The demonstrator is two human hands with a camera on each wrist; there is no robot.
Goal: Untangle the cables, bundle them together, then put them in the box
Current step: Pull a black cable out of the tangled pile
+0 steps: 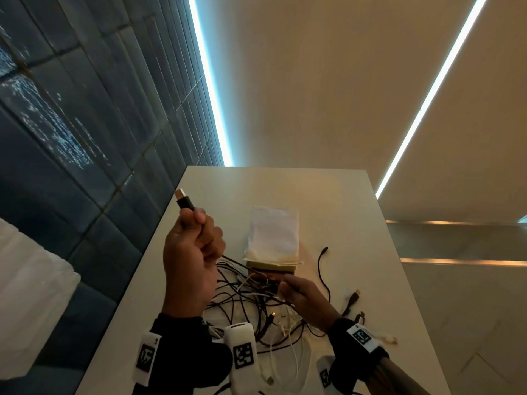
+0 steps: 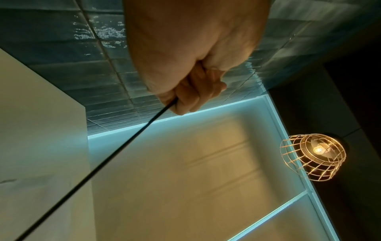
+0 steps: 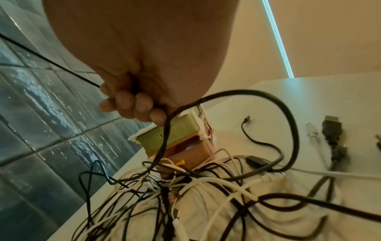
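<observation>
Both hands on one black cable (image 1: 242, 263), left hand (image 1: 189, 252) fisted below its plug (image 1: 184, 199), right hand (image 1: 302, 297) pinching.

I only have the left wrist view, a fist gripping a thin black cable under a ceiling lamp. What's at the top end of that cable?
Observer: A black plug with a metal tip sticks up out of the left hand.
Operator: Where does the cable run from there?
Observer: Down to the right hand, which pinches it above a tangle of black and white cables on the white table.
Operator: Is the box nearby?
Observer: Yes, a small box stands just beyond the tangle, its paper-covered lid raised.
</observation>
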